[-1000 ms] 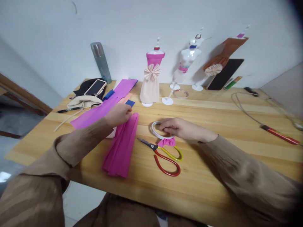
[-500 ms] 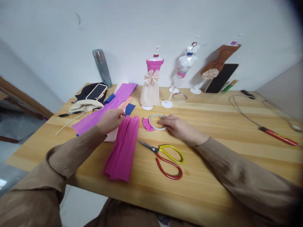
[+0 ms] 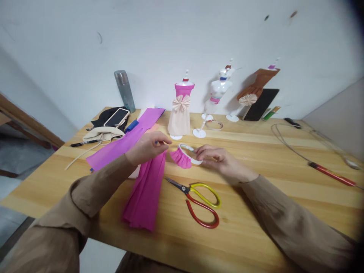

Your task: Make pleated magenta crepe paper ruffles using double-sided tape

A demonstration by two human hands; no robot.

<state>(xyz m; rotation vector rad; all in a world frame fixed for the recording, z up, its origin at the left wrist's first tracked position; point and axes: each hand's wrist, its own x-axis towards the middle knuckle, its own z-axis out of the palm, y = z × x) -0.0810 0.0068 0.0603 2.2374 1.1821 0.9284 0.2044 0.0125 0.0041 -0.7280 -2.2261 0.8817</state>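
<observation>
My right hand [image 3: 220, 159] pinches the right side of a thin white roll of tape [image 3: 196, 162], which tilts a little above the table. A gathered pink paper ruffle [image 3: 182, 158] hangs at the ring's left side. Just left of it is my left hand [image 3: 149, 146], thumb and forefinger curved and apart, with nothing visible between them. Beneath that hand lies a long pleated strip of magenta paper [image 3: 145, 193]. Scissors [image 3: 184, 189] with one yellow and one red handle rest nearer to me, blades slightly parted.
Small dress forms stand along the wall, one in a pink and cream paper dress [image 3: 179, 121], another in brown [image 3: 257, 85]. At the left are purple paper [image 3: 122, 146], a phone [image 3: 116, 117] and a flask [image 3: 125, 93]. A red-handled tool [image 3: 331, 174] with a cord lies right.
My right hand has raised the tape roll and its ruffle off the table, tilting it. The left hand has moved right, off the magenta strip's top end, towards the ring. The view has shifted upward.
</observation>
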